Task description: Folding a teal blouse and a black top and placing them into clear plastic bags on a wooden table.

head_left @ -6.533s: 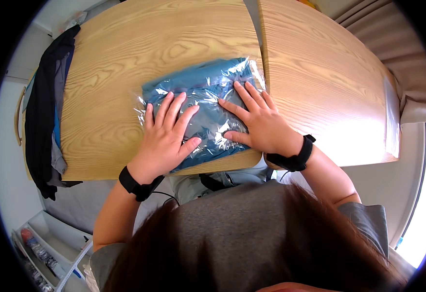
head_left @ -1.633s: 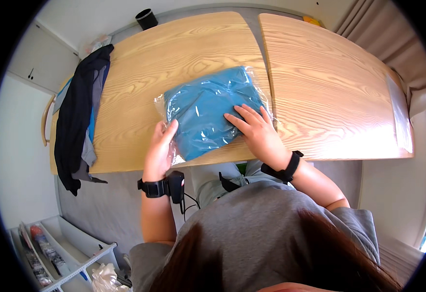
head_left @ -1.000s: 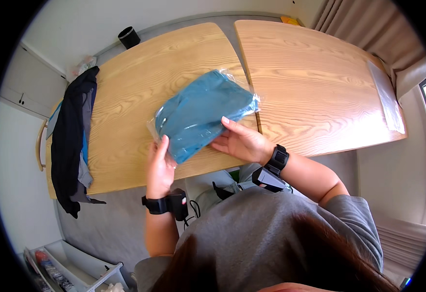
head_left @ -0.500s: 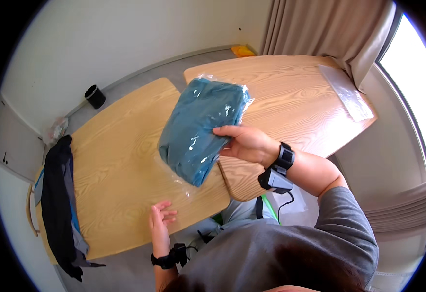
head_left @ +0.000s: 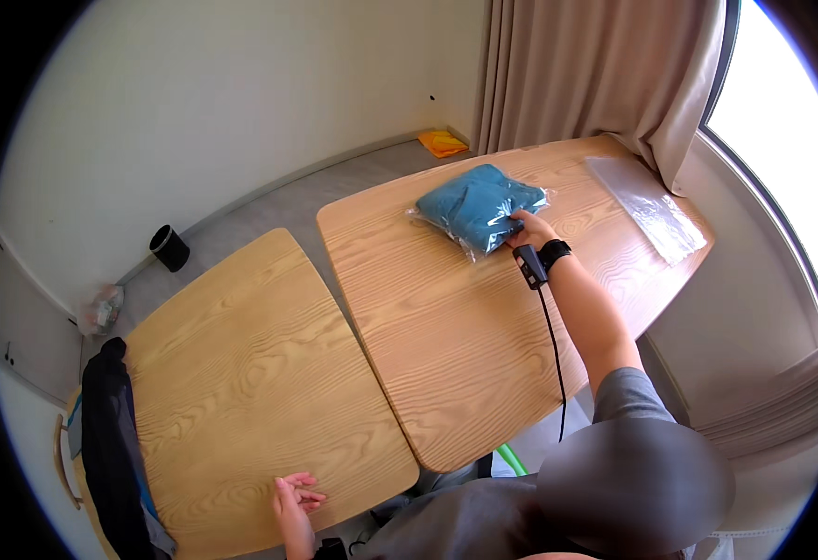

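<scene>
A folded blue-green garment in a clear plastic bag (head_left: 474, 207) is over the far part of the right-hand table. My right hand (head_left: 532, 230) grips the bag's near right corner, with the arm stretched out far. Whether the bag rests fully on the wood I cannot tell. My left hand (head_left: 295, 504) is at the near edge of the left-hand table, its fingers apart and holding nothing. Both wrists wear black straps; a small dark device with a cable sits on the right one.
Dark clothes (head_left: 115, 457) hang over the left end of the left table (head_left: 241, 373). Flat clear plastic bags (head_left: 647, 210) lie on the right table (head_left: 428, 345) near the curtain (head_left: 596, 84). A black bin (head_left: 169, 248) and an orange item (head_left: 443, 143) are on the floor.
My right hand has carried the bagged garment away from me, from above the gap between the tables to the far right table. My left hand stays near the table edge.
</scene>
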### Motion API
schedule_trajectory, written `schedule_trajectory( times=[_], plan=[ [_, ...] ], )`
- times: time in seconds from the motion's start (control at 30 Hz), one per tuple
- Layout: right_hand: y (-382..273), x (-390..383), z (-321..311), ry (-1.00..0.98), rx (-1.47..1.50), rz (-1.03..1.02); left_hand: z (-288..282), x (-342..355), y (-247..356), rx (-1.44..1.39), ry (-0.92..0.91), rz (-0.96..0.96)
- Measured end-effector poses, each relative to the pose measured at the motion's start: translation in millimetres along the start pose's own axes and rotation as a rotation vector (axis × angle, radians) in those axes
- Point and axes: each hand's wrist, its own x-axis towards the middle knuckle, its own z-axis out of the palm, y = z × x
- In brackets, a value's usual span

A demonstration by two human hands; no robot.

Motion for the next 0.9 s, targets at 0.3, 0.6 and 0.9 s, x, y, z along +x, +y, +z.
schedule_trajectory(
  times=[0.3,0.6,0.9],
  plan=[
    [-7,51,-7,-0.098,0.157,-0.208,7,2,18,-0.016,0.005,-0.064],
    [-5,80,-93,-0.128,0.182,-0.162,-40,1,23,-0.028,-0.006,0.015],
    [44,-18,-70,-0.211,-0.137,-0.11,-264,68,32,0.734,0.612,0.194]
  ],
)
